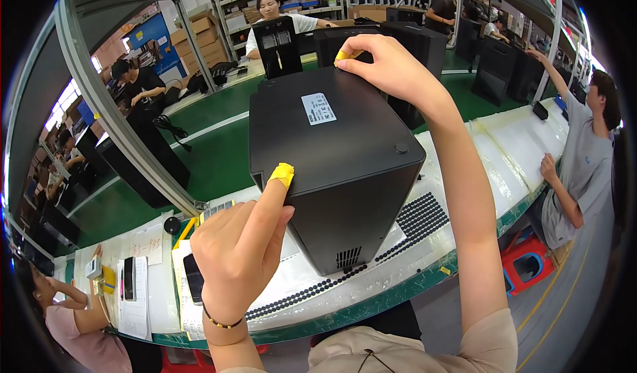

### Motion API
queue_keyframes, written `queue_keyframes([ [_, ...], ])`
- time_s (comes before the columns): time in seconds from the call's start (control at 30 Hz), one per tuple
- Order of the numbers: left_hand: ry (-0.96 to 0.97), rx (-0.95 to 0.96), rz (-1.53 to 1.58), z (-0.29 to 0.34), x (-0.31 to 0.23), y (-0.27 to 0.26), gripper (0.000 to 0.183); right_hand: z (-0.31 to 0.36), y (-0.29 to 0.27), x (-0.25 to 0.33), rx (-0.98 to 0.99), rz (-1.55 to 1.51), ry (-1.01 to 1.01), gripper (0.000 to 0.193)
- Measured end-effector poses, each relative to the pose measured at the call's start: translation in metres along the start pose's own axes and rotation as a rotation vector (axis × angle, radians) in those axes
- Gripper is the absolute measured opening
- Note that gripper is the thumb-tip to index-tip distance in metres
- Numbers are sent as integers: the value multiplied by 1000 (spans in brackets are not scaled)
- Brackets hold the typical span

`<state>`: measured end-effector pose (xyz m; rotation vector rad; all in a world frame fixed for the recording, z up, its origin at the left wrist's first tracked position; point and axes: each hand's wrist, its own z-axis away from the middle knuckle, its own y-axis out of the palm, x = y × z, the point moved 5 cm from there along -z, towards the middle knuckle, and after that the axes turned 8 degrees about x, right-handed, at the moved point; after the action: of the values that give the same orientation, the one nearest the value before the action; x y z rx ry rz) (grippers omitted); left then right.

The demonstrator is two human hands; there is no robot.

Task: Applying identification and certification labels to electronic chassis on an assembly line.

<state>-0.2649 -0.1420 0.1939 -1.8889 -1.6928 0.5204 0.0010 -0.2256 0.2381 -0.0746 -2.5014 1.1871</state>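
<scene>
A tall black box-shaped casing stands on the bench before me, with a white label on its top face. One round black rubber foot shows at its near right corner, and a slotted vent low on its near side. My left hand grips the near left corner: the yellow-wrapped index fingertip presses the top edge, the thumb lies by the side, the other fingers curl. Reaching over the far edge, my right hand has thumb and yellow-wrapped finger closed there. What lies under its fingertips is hidden.
Rows of small black round pads lie on sheets around the casing's base. A phone and papers lie to the left. A metal post rises at left. Behind runs a green conveyor; co-workers sit around.
</scene>
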Motion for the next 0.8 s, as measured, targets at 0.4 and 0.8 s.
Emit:
queue_keyframes([
  [0.4, -15, -23, 89, 2, 5, 3, 27, 27, -1, -4, 81, -178, -26, 32],
  [0.8, -269, -293, 693, -48, 83, 17, 37, 15, 59, -18, 13, -1437, 336, 30],
])
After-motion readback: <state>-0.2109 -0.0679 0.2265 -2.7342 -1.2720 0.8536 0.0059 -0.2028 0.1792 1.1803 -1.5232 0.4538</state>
